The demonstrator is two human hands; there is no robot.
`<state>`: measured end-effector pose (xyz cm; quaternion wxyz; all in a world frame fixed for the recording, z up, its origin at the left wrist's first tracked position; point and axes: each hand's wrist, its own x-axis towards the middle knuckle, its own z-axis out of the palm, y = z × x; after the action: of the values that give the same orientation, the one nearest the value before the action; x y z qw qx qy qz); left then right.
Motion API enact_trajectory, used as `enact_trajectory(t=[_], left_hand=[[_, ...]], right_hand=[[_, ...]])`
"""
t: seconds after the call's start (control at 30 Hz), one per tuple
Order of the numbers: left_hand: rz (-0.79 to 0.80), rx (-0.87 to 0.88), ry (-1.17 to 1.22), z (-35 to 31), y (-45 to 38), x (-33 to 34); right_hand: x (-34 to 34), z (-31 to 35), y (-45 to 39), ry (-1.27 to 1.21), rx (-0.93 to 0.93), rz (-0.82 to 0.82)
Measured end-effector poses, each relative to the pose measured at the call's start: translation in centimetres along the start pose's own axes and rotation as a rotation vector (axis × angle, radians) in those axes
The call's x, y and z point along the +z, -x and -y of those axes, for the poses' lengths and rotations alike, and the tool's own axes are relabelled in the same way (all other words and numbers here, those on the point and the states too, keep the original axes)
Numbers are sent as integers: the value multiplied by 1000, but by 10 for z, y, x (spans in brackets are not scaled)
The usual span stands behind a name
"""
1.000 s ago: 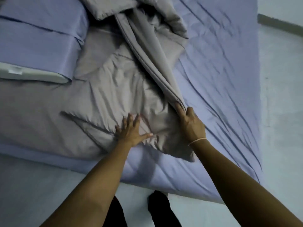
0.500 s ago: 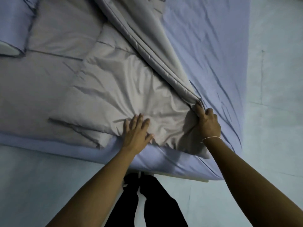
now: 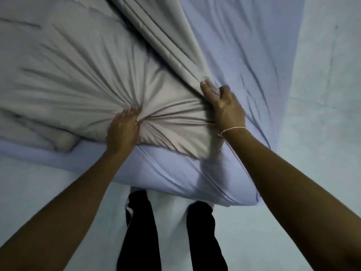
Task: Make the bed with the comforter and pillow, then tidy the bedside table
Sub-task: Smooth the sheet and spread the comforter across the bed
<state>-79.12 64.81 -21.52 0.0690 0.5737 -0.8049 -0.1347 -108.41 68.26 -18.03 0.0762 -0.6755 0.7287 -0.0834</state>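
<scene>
**At the bed's near corner: comforter now gathered in both fists**

At the near edge of the mattress [image 3: 175,173], close above the standing legs [image 3: 140,231]. Left hand [image 3: 123,132] closed on a bunch of the grey comforter [image 3: 78,85], creases fanning out from the fist across the cloth. Right hand [image 3: 224,108] clamped on the folded-over edge of the same comforter, thumb on top, fingers [image 3: 224,92] curled over the far side, thin band [image 3: 232,130] at the wrist. Both hands blurred, so in motion.

A second ago: left palm flat and fingers spread on the cloth, right hand only pinching the fold. Now both shut and hauling, with the cloth between them drawn taut and the corner brought closer to the mattress edge. Viewpoint also swung nearer and lower; pillow no longer in frame.

Comforter itself: heaped on the left part of the bed, one long doubled fold running from the right hand up and away to the top of the frame, a rolled lump [image 3: 64,141] at the near left edge. Blue sheet [image 3: 244,55] bare on the whole right side.

Judgement: smoothing over, pulling begun. Likely aim, dragging the folded edge rightwards to open the doubled layer over the bare sheet. Early in the task still; comforter unspread, pillow unplaced, bedside table out of sight and untouched as far as can be told. Risk: the left fist pinning cloth that the right needs to travel.
</scene>
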Motion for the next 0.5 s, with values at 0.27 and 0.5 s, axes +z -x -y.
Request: enact_trajectory(t=[0.27, 0.5], left_hand=[[222, 382, 79, -251, 85, 26], [439, 578, 240, -338, 113, 74]], right_hand=[[-91, -208, 147, 88, 206, 150], [-57, -291, 243, -23, 832, 410]])
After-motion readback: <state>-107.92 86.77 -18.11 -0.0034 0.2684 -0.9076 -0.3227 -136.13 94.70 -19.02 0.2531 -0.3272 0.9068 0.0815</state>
